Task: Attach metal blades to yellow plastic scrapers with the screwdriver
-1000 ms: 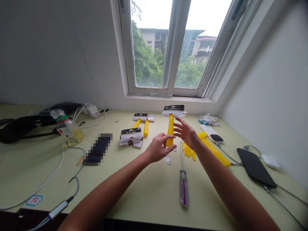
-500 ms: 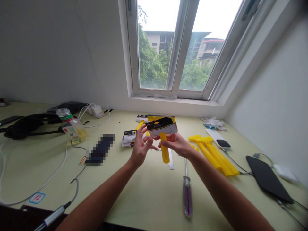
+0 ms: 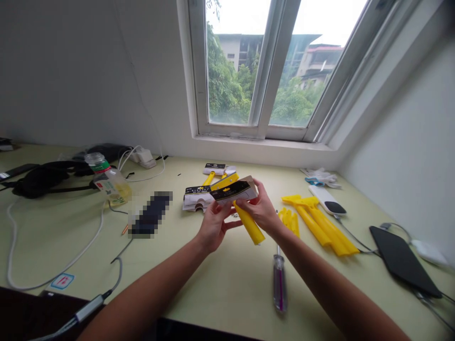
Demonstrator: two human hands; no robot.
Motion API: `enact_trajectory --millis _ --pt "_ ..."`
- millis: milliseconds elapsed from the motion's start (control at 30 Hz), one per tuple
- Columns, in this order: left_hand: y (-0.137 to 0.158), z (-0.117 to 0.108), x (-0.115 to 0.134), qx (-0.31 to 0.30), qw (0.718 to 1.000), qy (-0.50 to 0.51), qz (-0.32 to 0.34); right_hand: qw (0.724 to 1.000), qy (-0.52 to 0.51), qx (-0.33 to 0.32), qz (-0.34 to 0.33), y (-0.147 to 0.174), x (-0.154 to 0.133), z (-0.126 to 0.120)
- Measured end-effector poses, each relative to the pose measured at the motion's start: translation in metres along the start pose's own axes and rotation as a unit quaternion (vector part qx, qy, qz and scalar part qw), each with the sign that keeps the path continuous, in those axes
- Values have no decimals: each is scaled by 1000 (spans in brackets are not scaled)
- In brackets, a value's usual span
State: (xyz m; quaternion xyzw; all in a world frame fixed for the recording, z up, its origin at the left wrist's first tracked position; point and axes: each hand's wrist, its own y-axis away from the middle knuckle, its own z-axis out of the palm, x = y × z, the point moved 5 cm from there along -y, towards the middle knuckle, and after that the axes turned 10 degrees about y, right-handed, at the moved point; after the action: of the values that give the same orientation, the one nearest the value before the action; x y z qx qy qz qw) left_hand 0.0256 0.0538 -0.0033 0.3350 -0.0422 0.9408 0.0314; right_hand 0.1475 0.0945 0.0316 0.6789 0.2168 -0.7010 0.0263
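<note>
Between my hands is a yellow scraper [image 3: 250, 225] with a black-and-white card sleeve [image 3: 234, 191] around its head. Its handle slants down to the right, and a yellow edge of the head sticks out above the card. My left hand [image 3: 213, 225] pinches the sleeve's lower left side, thumb in front. On the right side, my right hand [image 3: 262, 208] grips the card and the top of the handle. Behind them lie more carded yellow scrapers [image 3: 197, 196]. Below my right forearm rests a screwdriver [image 3: 279, 284] with a clear purple handle.
Yellow handles [image 3: 320, 222] and small yellow parts [image 3: 289, 220] lie to the right. Beyond them are a white device [image 3: 327, 200], a black phone [image 3: 403, 260] and cables. On the left stand a plastic bottle [image 3: 108, 177], a pixelated dark object [image 3: 151, 213] and a black strap [image 3: 39, 182].
The scraper has turned, so its handle now slants down to the right instead of pointing nearly straight down. My left hand, fingers spread before, has closed on the sleeve.
</note>
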Motion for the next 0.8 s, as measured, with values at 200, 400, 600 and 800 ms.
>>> enact_trajectory --millis 200,400,600,800 --pt "1 -2 -5 39 999 7 20 998 68 14 -4 10 2 6" --pt "-3 -5 7 36 997 -58 35 991 135 21 1 3 -10 -18" --pt "-3 0 7 -51 972 -219 69 993 88 1 84 -8 -17 -36" --pt "3 5 1 -108 942 -314 54 991 104 47 69 -8 -26 -45"
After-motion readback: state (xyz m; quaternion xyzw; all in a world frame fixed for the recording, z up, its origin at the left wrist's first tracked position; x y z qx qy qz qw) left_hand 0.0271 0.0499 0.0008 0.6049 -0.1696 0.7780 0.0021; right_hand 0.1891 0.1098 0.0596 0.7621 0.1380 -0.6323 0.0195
